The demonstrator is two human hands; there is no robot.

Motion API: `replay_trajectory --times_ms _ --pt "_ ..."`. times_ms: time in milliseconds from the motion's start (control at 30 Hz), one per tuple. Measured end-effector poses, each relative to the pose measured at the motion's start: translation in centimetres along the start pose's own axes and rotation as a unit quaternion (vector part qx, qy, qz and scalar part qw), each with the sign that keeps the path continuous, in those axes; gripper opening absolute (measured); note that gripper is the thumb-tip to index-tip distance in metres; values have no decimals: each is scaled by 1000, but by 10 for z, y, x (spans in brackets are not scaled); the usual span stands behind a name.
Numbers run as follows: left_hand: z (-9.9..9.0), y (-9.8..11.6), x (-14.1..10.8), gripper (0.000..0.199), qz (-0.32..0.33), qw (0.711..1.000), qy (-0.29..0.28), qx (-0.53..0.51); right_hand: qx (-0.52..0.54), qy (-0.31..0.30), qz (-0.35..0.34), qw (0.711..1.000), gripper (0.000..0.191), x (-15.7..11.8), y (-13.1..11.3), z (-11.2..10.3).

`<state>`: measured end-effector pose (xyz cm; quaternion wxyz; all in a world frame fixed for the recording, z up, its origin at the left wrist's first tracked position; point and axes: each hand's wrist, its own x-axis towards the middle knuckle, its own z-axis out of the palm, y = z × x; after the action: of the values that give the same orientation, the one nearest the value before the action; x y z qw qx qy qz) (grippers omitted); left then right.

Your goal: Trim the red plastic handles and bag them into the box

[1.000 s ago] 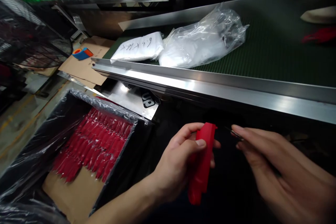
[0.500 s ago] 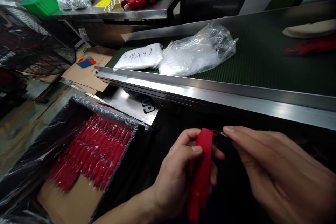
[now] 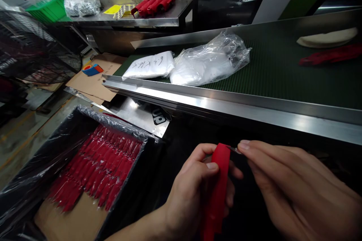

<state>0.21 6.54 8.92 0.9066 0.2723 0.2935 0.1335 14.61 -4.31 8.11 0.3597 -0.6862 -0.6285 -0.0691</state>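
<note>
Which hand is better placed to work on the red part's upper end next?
Right, likely: the right hand pinches a thin metal tool with its tip at that end, while the left hand grips the red part.

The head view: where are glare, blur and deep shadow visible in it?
In the head view, glare shines on the metal rail, with deep shadow below it; in the same head view, the red part on the green belt is blurred, and the right hand looks slightly soft.
</note>
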Motion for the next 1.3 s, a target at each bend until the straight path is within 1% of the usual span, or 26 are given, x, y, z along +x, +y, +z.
replay_trajectory --times_ms 233,433,633,800,900,1000,1133,1300 --pt "2 2 -2 24 -5 1000 5 3 -13 4 -23 1000 41 0 2 1" --pt "0 0 -1 25 -8 1000 6 3 -10 5 -7 1000 42 -1 1 1" --pt "1 -1 -2 25 8 1000 11 5 -11 12 -21 1000 44 -1 3 3" --pt "0 -1 -4 26 -2 1000 23 16 -16 6 -17 1000 43 0 2 4" --pt "-1 0 -2 22 -5 1000 27 10 -13 -7 -18 1000 40 -2 -1 3" --pt "-1 2 1 19 -4 1000 22 4 -6 -19 -24 1000 39 -5 -3 3" --pt "0 8 4 19 -8 1000 21 2 4 -18 -37 999 41 -11 -4 5" --pt "3 16 8 18 11 999 11 28 2 -25 -58 998 46 -20 -7 4"
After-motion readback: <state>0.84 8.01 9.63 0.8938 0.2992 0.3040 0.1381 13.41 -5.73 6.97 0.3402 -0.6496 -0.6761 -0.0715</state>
